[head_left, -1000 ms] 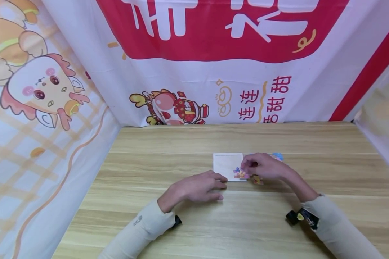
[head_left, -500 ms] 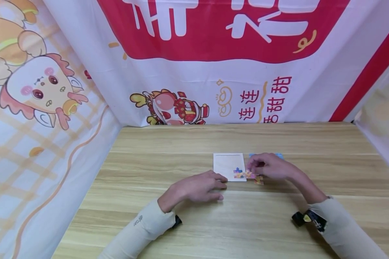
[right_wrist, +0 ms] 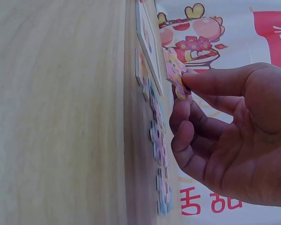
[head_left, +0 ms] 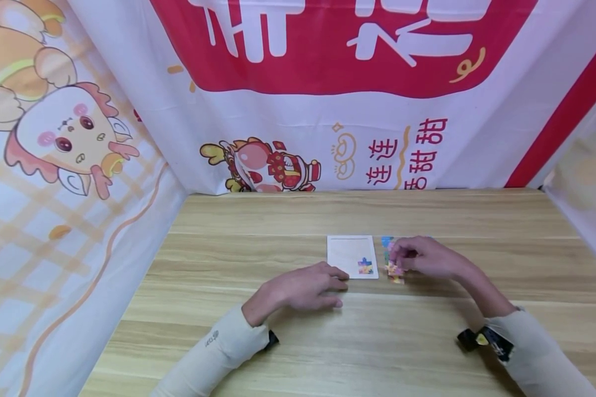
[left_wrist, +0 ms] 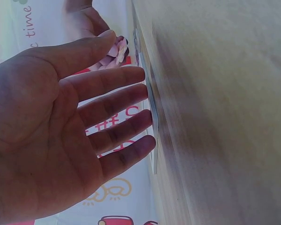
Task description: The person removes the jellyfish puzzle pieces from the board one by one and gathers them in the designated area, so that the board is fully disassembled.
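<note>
My right hand (head_left: 429,258) pinches a pink and yellow jigsaw puzzle piece (right_wrist: 175,71) between thumb and fingers, raised off the table in the right wrist view. In the head view it is just right of a white puzzle board (head_left: 341,255). One blue and orange puzzle piece (head_left: 365,267) lies in that board's lower right corner. My left hand (head_left: 300,285) rests with extended fingers at the board's lower left corner. In the left wrist view its fingertips (left_wrist: 147,117) are right at the board's edge, and the palm holds nothing.
Several loose puzzle pieces (right_wrist: 158,140) lie flat on the wooden table (head_left: 357,342) to the right of the board, partly covered by my right hand in the head view. Printed cloth (head_left: 288,121) hangs behind the table and along the left side.
My right hand has moved right with the pinched piece, from over the board's lower right corner to above the loose pieces. My left hand has stayed in place.
</note>
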The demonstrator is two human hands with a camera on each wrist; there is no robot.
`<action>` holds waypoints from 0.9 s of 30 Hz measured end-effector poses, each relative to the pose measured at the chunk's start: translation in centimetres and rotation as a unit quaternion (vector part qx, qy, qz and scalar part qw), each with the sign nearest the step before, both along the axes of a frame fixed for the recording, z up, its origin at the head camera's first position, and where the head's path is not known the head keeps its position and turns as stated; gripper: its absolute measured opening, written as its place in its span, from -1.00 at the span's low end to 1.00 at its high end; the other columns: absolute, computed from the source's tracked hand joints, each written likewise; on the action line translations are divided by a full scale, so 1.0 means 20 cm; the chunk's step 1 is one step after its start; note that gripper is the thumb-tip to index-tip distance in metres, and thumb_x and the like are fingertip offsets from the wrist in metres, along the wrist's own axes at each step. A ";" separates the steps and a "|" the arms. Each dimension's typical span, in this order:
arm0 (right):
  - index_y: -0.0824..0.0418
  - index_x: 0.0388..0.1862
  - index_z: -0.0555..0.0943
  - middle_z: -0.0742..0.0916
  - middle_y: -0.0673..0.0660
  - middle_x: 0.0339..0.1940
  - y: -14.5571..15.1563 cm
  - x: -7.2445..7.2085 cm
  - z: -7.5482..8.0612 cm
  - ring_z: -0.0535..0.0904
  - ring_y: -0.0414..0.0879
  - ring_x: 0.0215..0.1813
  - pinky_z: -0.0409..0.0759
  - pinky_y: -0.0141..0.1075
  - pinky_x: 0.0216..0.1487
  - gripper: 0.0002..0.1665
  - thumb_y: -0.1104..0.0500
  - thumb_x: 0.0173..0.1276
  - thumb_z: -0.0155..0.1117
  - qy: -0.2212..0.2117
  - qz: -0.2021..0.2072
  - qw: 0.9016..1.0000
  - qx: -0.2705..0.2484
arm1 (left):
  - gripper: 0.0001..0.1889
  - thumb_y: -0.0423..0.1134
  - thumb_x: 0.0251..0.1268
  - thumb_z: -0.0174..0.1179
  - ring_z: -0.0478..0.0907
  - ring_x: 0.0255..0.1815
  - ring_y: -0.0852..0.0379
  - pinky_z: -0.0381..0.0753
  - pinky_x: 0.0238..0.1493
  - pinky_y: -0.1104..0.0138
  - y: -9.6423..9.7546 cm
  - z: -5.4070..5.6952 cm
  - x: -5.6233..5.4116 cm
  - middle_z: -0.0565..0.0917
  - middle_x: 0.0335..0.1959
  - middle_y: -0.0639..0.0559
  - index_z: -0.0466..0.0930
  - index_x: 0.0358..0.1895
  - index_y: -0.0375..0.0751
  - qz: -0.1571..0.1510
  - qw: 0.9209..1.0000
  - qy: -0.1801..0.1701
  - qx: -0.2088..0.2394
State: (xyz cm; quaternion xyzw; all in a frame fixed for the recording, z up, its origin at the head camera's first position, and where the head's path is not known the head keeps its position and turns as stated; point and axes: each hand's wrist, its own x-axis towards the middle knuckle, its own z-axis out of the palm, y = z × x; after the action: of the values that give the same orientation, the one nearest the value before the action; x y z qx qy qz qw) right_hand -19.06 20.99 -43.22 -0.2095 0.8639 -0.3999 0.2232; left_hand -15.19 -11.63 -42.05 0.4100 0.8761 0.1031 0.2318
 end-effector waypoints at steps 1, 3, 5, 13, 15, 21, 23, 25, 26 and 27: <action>0.24 0.01 0.71 0.75 0.11 -0.14 0.01 0.00 0.00 0.60 -0.05 -0.11 0.63 -0.37 -0.13 -0.85 0.31 0.56 0.26 -0.001 0.000 1.000 0.000 | -0.48 0.05 0.67 0.16 0.33 0.67 0.06 0.36 0.68 0.16 0.00 0.00 0.00 0.44 0.64 0.08 0.55 0.52 -0.05 0.000 1.000 0.000 0.000; 0.24 0.00 0.71 0.76 0.11 -0.14 0.02 0.00 -0.01 0.61 -0.06 -0.11 0.64 -0.38 -0.12 -0.85 0.32 0.55 0.27 0.003 0.001 1.000 0.001 | -0.48 0.05 0.67 0.16 0.33 0.67 0.06 0.36 0.68 0.16 0.00 0.00 0.00 0.44 0.64 0.08 0.55 0.52 -0.05 -0.001 1.000 0.000 0.000; 0.25 0.01 0.71 0.76 0.11 -0.15 0.04 0.01 -0.02 0.61 -0.07 -0.11 0.63 -0.38 -0.13 -0.84 0.33 0.54 0.27 0.009 0.001 1.000 0.003 | -0.48 0.05 0.67 0.16 0.33 0.67 0.06 0.36 0.68 0.16 0.00 0.00 0.00 0.44 0.64 0.08 0.55 0.52 -0.05 0.000 1.000 -0.002 0.001; 0.23 0.01 0.72 0.75 0.08 -0.19 0.09 0.04 -0.02 0.59 -0.08 -0.15 0.61 -0.36 -0.17 -0.83 0.32 0.54 0.25 0.012 -0.008 1.000 0.020 | -0.49 0.05 0.67 0.16 0.33 0.67 0.07 0.36 0.68 0.16 0.00 0.00 0.00 0.44 0.64 0.09 0.55 0.53 -0.04 0.001 1.000 -0.005 0.002; 0.22 0.00 0.72 0.76 0.07 -0.20 0.10 0.04 -0.02 0.59 -0.09 -0.16 0.60 -0.36 -0.18 -0.83 0.32 0.54 0.25 0.012 -0.008 1.000 0.023 | -0.49 0.05 0.67 0.16 0.33 0.67 0.08 0.37 0.68 0.16 0.00 -0.01 0.00 0.44 0.64 0.09 0.55 0.53 -0.04 0.000 1.000 -0.005 0.003; 0.21 -0.01 0.72 0.75 0.05 -0.20 0.13 0.05 -0.03 0.59 -0.08 -0.14 0.60 -0.36 -0.16 -0.84 0.32 0.55 0.24 0.008 -0.009 1.000 0.028 | -0.49 0.05 0.67 0.16 0.32 0.67 0.07 0.36 0.68 0.15 0.00 -0.01 0.00 0.43 0.64 0.09 0.55 0.53 -0.04 0.004 1.000 -0.008 0.003; 0.20 -0.02 0.72 0.75 0.05 -0.20 0.14 0.05 -0.03 0.58 -0.08 -0.13 0.59 -0.36 -0.16 -0.84 0.32 0.54 0.25 0.010 -0.012 0.999 0.031 | -0.49 0.05 0.67 0.16 0.32 0.67 0.07 0.37 0.68 0.15 0.00 0.00 0.00 0.43 0.64 0.09 0.55 0.53 -0.04 0.004 1.000 -0.008 0.004; 0.19 -0.02 0.73 0.75 0.04 -0.19 0.15 0.06 -0.03 0.57 -0.08 -0.13 0.59 -0.37 -0.16 -0.84 0.31 0.54 0.26 0.013 -0.015 0.999 0.036 | -0.49 0.05 0.67 0.16 0.32 0.67 0.07 0.37 0.68 0.15 0.00 0.00 0.00 0.43 0.64 0.09 0.55 0.53 -0.04 0.004 1.000 -0.008 0.004; 0.19 -0.02 0.73 0.75 0.04 -0.18 0.15 0.06 -0.04 0.57 -0.08 -0.13 0.59 -0.36 -0.16 -0.84 0.32 0.54 0.26 0.016 -0.015 0.999 0.036 | -0.49 0.05 0.67 0.16 0.32 0.67 0.07 0.37 0.67 0.16 0.00 0.00 0.00 0.43 0.64 0.09 0.55 0.53 -0.04 0.003 1.000 -0.007 0.004; 0.19 -0.03 0.73 0.75 0.04 -0.18 0.15 0.06 -0.04 0.56 -0.09 -0.13 0.57 -0.37 -0.16 -0.85 0.31 0.54 0.26 0.019 -0.016 0.999 0.040 | -0.48 0.05 0.67 0.16 0.32 0.67 0.07 0.37 0.67 0.16 0.00 0.00 0.00 0.43 0.64 0.09 0.55 0.53 -0.04 0.003 1.000 -0.007 0.004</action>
State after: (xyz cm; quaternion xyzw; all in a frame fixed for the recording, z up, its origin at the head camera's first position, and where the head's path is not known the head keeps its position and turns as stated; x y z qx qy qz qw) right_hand -17.94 24.07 -43.96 -0.1939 0.8864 -0.3648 0.2089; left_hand -15.22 -11.70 -42.14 0.4077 0.8751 0.1099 0.2362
